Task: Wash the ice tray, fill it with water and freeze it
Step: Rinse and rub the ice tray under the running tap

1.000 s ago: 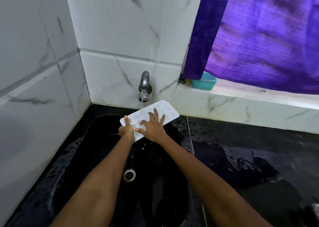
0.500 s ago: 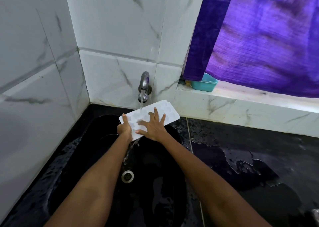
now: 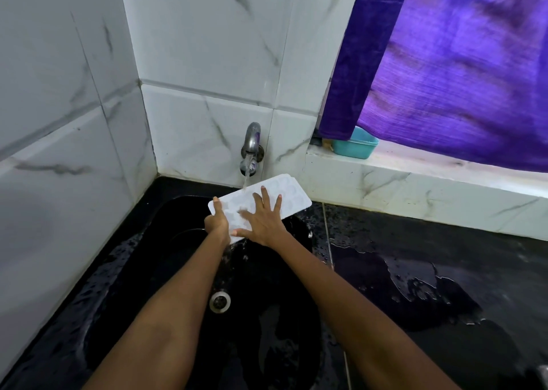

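A white ice tray (image 3: 292, 195) is held tilted over the black sink (image 3: 166, 235), under the metal tap (image 3: 252, 146). Water runs from the tap onto the tray and drips off its near edge into the basin. My left hand (image 3: 217, 222) grips the tray's left end, thumb on top. My right hand (image 3: 263, 220) lies flat on the tray's upper face with fingers spread and straight.
The sink drain (image 3: 220, 300) sits below my arms. Right of the sink is a wet black countertop (image 3: 430, 274). A teal tub (image 3: 355, 145) stands on the white marble ledge (image 3: 415, 179) under a purple curtain (image 3: 459, 72). White tiled walls close the left and back.
My right hand has slid slightly across the tray's face. Water now spills from the tray's near edge into the sink. The tray stays under the tap.
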`<state>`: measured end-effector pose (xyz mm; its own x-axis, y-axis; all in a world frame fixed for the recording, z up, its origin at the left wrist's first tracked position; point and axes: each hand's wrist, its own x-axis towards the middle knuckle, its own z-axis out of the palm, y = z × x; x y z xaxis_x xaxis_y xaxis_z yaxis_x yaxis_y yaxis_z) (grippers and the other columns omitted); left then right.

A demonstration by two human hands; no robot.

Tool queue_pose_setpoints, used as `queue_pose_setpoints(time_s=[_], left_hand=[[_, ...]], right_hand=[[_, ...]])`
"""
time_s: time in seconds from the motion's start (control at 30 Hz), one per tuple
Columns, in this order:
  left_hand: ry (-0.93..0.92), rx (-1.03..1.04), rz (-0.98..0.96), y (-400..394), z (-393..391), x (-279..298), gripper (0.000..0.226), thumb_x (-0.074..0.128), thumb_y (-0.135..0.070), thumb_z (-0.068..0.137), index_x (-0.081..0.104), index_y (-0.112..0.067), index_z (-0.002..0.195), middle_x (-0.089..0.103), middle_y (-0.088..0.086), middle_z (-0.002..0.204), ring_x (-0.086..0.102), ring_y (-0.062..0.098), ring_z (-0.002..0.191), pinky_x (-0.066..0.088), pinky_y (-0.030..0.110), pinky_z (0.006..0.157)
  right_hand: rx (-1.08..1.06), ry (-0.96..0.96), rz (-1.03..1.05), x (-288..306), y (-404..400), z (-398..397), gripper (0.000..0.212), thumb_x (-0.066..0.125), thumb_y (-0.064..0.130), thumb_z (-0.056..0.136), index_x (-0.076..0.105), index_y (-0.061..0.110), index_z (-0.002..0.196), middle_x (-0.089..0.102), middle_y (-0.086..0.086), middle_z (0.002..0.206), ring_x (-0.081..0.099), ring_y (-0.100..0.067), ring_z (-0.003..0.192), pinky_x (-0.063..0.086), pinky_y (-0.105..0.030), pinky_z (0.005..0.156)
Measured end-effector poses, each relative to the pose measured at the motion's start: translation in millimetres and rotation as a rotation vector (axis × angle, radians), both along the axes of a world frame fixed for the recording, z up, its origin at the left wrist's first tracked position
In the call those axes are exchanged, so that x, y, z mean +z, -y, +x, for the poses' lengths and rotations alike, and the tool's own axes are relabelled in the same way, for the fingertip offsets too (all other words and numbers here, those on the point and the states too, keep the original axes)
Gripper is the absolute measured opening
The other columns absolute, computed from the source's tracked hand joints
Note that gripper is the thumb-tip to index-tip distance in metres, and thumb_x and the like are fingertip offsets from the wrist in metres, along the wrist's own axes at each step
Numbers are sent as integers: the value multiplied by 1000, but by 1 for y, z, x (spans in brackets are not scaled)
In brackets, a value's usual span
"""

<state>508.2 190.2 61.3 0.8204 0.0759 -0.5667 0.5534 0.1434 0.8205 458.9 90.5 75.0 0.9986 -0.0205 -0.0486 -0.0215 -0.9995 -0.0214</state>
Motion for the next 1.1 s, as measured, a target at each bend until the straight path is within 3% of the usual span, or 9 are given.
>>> queue_pose_setpoints(time_s=[0.1,0.3,0.47,0.57,0.67,0.77,0.9,1.03,1.1], left_hand=[[78,-26,86,-7,4,1,69,45,-55,93,55,6,124,59,20,127,57,36,116,46,38,96],[495,-272,733,-44,7,-5,65,43,-52,95,63,10,87,66,27,98,62,43,97,48,43,80],[672,-536,1291,-68,0,-7,60,39,-55,95,61,1,99,67,20,102,65,38,96,50,41,77],[708,-673,1479,-69,-3,-8,56,36,-54,96,57,-3,108,68,15,105,67,33,97,52,37,76],[606,-621,1371,-74,-5,-13,57,37,-52,97,56,1,110,66,19,110,65,36,102,51,39,82],[391,-413,1003,-83,0,-20,66,40,-56,94,59,5,109,63,24,115,60,41,107,48,41,86],[164,-177,507,-79,1,-19,73,46,-53,94,51,13,123,53,28,129,52,41,119,43,41,98],[29,-102,197,-58,-4,-15,78,47,-57,91,42,7,136,48,21,139,49,37,126,42,39,106],[0,-86,96,-46,-1,-15,80,46,-61,90,42,4,137,49,18,140,51,35,125,43,39,106]], right_hand=[[-16,12,230,2,14,-4,51,46,58,87,50,34,132,12,-15,155,-13,-32,145,-9,-63,111],[-129,211,344,-9,33,-11,35,48,37,95,59,15,119,36,-13,145,17,-29,143,14,-56,114],[-245,90,310,-33,44,-21,27,49,27,94,59,15,115,38,-12,142,21,-29,140,14,-51,114],[-240,26,326,-43,36,-24,26,50,24,94,59,15,116,38,-12,141,21,-29,140,13,-54,113],[-221,9,346,-43,21,-20,27,51,26,93,59,16,118,40,-11,140,26,-30,138,19,-55,112],[-233,53,492,-32,9,-7,29,55,23,91,62,11,117,57,-13,127,47,-30,124,40,-44,100],[-299,102,789,0,-5,15,26,53,10,92,65,-5,109,66,-19,113,62,-30,104,45,-32,91],[-491,63,1231,29,-16,39,24,40,-4,91,61,-2,79,57,-11,80,51,-19,64,44,-25,53],[-503,56,1279,37,-13,45,26,39,-11,89,55,1,72,55,-9,75,51,-14,58,47,-17,44]])
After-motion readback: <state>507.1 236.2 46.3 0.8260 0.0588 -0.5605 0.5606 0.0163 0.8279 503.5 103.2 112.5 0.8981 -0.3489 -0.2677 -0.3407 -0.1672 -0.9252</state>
